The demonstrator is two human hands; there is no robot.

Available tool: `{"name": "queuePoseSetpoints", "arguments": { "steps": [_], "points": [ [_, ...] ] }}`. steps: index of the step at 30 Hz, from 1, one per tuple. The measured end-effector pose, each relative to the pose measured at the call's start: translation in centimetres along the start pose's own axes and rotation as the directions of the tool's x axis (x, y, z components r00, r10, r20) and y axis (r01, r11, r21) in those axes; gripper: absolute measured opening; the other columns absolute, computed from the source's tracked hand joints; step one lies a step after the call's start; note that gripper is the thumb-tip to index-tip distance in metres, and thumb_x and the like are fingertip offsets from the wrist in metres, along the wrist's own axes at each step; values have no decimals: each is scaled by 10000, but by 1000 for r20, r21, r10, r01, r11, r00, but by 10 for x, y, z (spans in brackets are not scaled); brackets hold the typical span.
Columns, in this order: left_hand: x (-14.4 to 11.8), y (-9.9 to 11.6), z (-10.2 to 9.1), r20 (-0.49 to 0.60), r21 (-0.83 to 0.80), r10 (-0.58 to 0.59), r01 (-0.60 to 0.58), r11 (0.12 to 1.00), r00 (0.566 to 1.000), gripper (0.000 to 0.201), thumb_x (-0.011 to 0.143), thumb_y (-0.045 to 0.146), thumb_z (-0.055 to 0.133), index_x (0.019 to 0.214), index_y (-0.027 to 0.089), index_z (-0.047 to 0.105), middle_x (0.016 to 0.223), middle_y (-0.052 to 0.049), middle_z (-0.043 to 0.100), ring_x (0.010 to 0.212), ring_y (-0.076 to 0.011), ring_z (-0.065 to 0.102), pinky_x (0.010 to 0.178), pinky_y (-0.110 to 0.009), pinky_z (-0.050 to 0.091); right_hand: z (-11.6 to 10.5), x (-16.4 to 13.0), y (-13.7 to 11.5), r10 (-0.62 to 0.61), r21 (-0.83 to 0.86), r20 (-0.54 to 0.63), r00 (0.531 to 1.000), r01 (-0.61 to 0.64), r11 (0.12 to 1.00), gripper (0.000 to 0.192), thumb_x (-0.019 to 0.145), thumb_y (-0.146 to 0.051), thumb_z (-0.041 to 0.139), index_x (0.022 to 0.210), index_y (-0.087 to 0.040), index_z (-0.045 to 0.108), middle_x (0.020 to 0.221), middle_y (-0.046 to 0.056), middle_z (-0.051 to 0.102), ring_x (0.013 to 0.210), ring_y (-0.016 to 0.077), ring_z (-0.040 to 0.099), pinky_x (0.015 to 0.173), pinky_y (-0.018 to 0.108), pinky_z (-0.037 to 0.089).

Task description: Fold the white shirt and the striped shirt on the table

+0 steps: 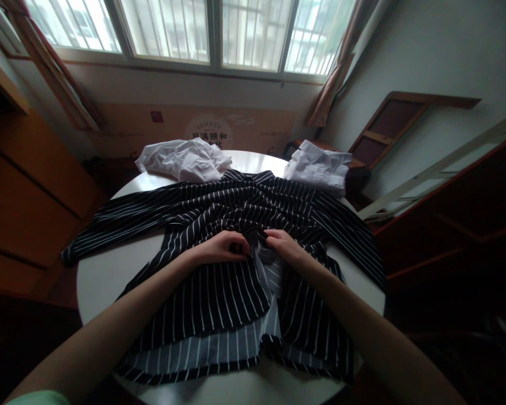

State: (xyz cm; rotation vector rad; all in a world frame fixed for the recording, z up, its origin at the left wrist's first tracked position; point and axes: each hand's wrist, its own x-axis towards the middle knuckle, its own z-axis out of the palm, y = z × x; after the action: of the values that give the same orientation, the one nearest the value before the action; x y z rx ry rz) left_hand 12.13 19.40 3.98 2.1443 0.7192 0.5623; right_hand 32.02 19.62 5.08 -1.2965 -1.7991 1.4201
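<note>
A black shirt with white stripes (223,292) lies spread out, front up, with its collar at the far side and its sleeves stretched to both sides. My left hand (226,246) pinches one front edge of the shirt near the middle. Close beside it, my right hand (283,245) grips the opposite front edge. Below the hands the two front panels part, and the greyish inner side of the back shows between them. Whether a button sits between my fingers is too dark and small to make out.
The shirt rests on a round white table (96,287). Beyond the collar lie a crumpled white cloth (183,160) on the left and a folded white cloth (318,166) on the right. A wooden cabinet (25,191) stands left, and a barred window (172,31) is ahead.
</note>
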Motion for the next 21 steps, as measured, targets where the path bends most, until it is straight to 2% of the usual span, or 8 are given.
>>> {"name": "queuePoseSetpoints", "arguments": {
  "steps": [5,9,15,21],
  "points": [
    [1,0,1,-1,18,10,-10,1000,1000,133,714,227,604,810,134,616,792,-24,602,732,-112,527,690,-241,428,1,-1,-3,-86,-73,-103,991,78,994,154,680,-258,415,561,-169,457,564,-31,420,550,98,381,539,244,295],
    [0,-1,1,-2,34,13,-13,999,1000,137,717,233,602,814,137,615,790,-21,601,732,-111,527,693,-239,427,2,-2,-4,-108,-114,-99,989,97,989,196,669,-352,524,630,-160,511,605,-22,482,581,107,433,573,251,331],
    [0,0,0,-5,39,-6,6,999,1000,133,711,228,606,812,143,623,776,-14,594,731,-108,524,683,-225,423,2,-6,-7,-127,-159,-80,989,113,981,125,641,-273,567,677,-153,553,667,-7,550,637,117,493,628,252,377],
    [1,3,0,-3,46,-4,4,999,1000,125,708,218,605,803,140,627,769,-14,592,719,-107,522,690,-234,423,2,-6,-3,-142,-236,-33,989,131,963,112,579,-128,550,688,-151,558,675,-12,552,642,113,496,604,229,380]
  ]
}}
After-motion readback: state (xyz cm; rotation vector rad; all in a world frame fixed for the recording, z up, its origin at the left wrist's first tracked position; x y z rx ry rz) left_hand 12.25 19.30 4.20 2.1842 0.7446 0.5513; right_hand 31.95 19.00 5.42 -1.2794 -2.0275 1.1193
